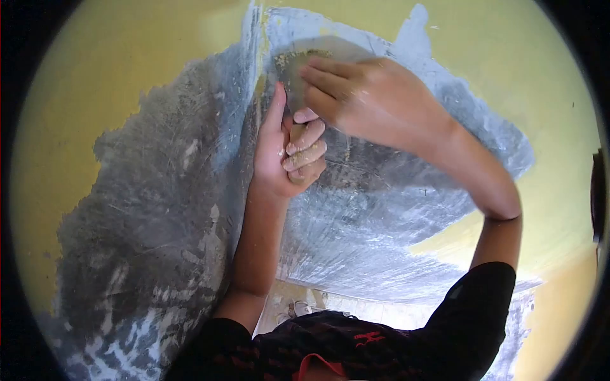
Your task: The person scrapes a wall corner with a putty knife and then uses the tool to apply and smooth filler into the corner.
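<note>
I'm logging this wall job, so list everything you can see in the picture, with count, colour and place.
scraper: one, grey blade with yellow flakes, wooden handle, at the wall corner, top centre
scraped patch: one, grey, spread across both wall faces, centre
paint: yellow, around the patch on all sides
shirt: one, black with red marks, bottom centre
left hand: one, closed around the handle
right hand: one, fingers pressed on the blade

I'm in a room under renovation. Yellow paint (127, 57) is scraped off to bare grey plaster (159, 222) at a wall corner.
</note>
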`<state>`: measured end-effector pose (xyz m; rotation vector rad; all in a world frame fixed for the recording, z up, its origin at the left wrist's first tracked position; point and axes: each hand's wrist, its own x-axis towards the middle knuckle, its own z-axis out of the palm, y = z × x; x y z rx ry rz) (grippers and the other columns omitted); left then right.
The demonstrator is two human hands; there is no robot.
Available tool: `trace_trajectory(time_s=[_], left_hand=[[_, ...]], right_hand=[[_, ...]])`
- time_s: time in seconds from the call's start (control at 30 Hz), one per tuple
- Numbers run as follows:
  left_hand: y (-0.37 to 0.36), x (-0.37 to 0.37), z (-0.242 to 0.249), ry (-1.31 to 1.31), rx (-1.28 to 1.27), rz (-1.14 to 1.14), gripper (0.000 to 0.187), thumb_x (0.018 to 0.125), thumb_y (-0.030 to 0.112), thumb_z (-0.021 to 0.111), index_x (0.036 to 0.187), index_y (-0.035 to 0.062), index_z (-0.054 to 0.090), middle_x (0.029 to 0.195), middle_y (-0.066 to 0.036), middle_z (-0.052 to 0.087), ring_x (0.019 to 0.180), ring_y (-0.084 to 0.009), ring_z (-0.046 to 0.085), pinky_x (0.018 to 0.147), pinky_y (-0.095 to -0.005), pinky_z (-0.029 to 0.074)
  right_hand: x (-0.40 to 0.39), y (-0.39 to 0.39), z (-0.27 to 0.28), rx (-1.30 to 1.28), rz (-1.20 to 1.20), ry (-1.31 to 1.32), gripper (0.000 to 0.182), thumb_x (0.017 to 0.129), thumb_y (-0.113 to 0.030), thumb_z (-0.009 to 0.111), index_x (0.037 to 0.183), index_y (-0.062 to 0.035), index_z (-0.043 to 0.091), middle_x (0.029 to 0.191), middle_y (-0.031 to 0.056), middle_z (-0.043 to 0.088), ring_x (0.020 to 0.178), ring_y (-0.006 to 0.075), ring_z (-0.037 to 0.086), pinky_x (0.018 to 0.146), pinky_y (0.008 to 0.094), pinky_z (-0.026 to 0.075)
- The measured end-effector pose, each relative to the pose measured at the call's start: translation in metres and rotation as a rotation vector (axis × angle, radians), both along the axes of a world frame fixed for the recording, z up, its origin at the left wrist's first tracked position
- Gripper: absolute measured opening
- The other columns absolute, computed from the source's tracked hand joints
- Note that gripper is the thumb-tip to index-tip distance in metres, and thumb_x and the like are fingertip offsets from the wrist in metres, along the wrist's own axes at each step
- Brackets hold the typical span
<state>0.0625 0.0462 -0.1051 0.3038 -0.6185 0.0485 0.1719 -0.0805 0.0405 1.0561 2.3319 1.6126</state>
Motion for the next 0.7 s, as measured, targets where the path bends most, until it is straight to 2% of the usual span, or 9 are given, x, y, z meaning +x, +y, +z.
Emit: trace_trajectory(time_s=[0.03, 0.1, 0.17, 0.37, 0.43, 0.5, 0.57, 0.6, 0.7], left_hand=[[-0.008, -0.002, -0.005, 0.003, -0.001, -0.01, 0.07, 0.106, 0.079, 0.03, 0.089, 0.0168, 0.055, 0.054, 0.002, 0.036, 0.034, -0.0095, 0.031, 0.032, -0.0256, 0.022], [-0.023, -0.006, -0.018, 0.183, 0.12, 0.208, 0.07, 0.105, 0.081, 0.03, 0.085, 0.0173, 0.049, 0.053, 0.002, 0.036, 0.034, -0.0096, 0.03, 0.032, -0.0258, 0.023], [-0.041, -0.013, -0.045, 0.23, 0.132, 0.257, 0.072, 0.103, 0.085, 0.029, 0.084, 0.0173, 0.045, 0.053, 0.002, 0.036, 0.033, -0.0093, 0.028, 0.032, -0.0263, 0.022], [-0.068, -0.023, -0.111, 0.656, 0.177, 0.496, 0.065, 0.106, 0.077, 0.036, 0.084, 0.0175, 0.049, 0.055, 0.002, 0.037, 0.035, -0.0108, 0.03, 0.035, -0.0272, 0.024], [-0.069, -0.022, -0.129, 0.658, 0.194, 0.477, 0.06, 0.108, 0.073, 0.039, 0.086, 0.0181, 0.049, 0.057, 0.002, 0.037, 0.037, -0.0114, 0.033, 0.036, -0.0287, 0.026], [-0.077, -0.017, -0.134, 0.707, 0.205, 0.48, 0.06, 0.109, 0.072, 0.037, 0.087, 0.0175, 0.049, 0.058, 0.002, 0.039, 0.04, -0.0125, 0.036, 0.039, -0.029, 0.029], [-0.09, -0.008, -0.139, 0.674, 0.313, 0.567, 0.06, 0.11, 0.071, 0.035, 0.088, 0.0165, 0.05, 0.06, 0.001, 0.04, 0.042, -0.0135, 0.039, 0.042, -0.0297, 0.032], [-0.091, -0.008, -0.142, 0.637, 0.356, 0.553, 0.06, 0.111, 0.069, 0.034, 0.089, 0.0151, 0.048, 0.064, -0.001, 0.041, 0.051, -0.0148, 0.045, 0.053, -0.0306, 0.039], [-0.107, 0.004, -0.152, 0.523, 0.477, 0.681, 0.058, 0.112, 0.066, 0.034, 0.09, 0.0146, 0.046, 0.069, -0.002, 0.043, 0.067, -0.0158, 0.05, 0.065, -0.0325, 0.044]], right_hand=[[0.002, -0.013, -0.013, -0.001, -0.01, 0.003, 0.008, 0.084, -0.014, 0.075, 0.087, -0.0068, 0.078, 0.091, 0.0096, 0.079, 0.081, 0.0243, 0.079, 0.066, 0.0361, 0.063], [0.005, -0.044, -0.047, 0.017, 0.029, 0.35, 0.01, 0.087, -0.011, 0.076, 0.096, -0.0057, 0.077, 0.099, 0.0106, 0.08, 0.086, 0.0251, 0.08, 0.072, 0.0367, 0.065], [0.002, -0.085, -0.086, -0.145, -0.126, 0.722, 0.018, 0.087, -0.01, 0.08, 0.104, -0.0057, 0.079, 0.117, 0.0132, 0.08, 0.1, 0.028, 0.081, 0.084, 0.042, 0.067], [-0.005, -0.13, -0.34, -0.276, -0.223, 2.038, 0.014, 0.097, -0.012, 0.078, 0.107, -0.0027, 0.08, 0.097, 0.0117, 0.082, 0.086, 0.0223, 0.081, 0.075, 0.0342, 0.063], [-0.019, -0.149, -0.403, -0.37, -0.416, 2.184, 0.017, 0.101, -0.016, 0.076, 0.106, -0.0002, 0.079, 0.096, 0.0124, 0.082, 0.087, 0.0203, 0.081, 0.076, 0.0346, 0.062], [-0.027, -0.162, -0.436, -0.49, -0.337, 2.198, 0.022, 0.103, -0.02, 0.074, 0.108, 0.0007, 0.079, 0.096, 0.013, 0.081, 0.086, 0.0205, 0.08, 0.076, 0.0346, 0.062], [-0.025, -0.163, -0.441, -0.614, -0.293, 2.181, 0.027, 0.105, -0.024, 0.071, 0.109, 0.0015, 0.078, 0.096, 0.0135, 0.081, 0.085, 0.0207, 0.08, 0.076, 0.0346, 0.062], [-0.026, -0.16, -0.437, -0.669, -0.253, 2.232, 0.031, 0.107, -0.028, 0.067, 0.111, 0.0016, 0.078, 0.096, 0.014, 0.08, 0.085, 0.021, 0.08, 0.077, 0.0344, 0.062], [-0.018, -0.154, -0.407, -0.836, -0.179, 2.239, 0.043, 0.114, -0.035, 0.055, 0.122, 0.0034, 0.073, 0.102, 0.0153, 0.08, 0.091, 0.0219, 0.079, 0.085, 0.0353, 0.061]])
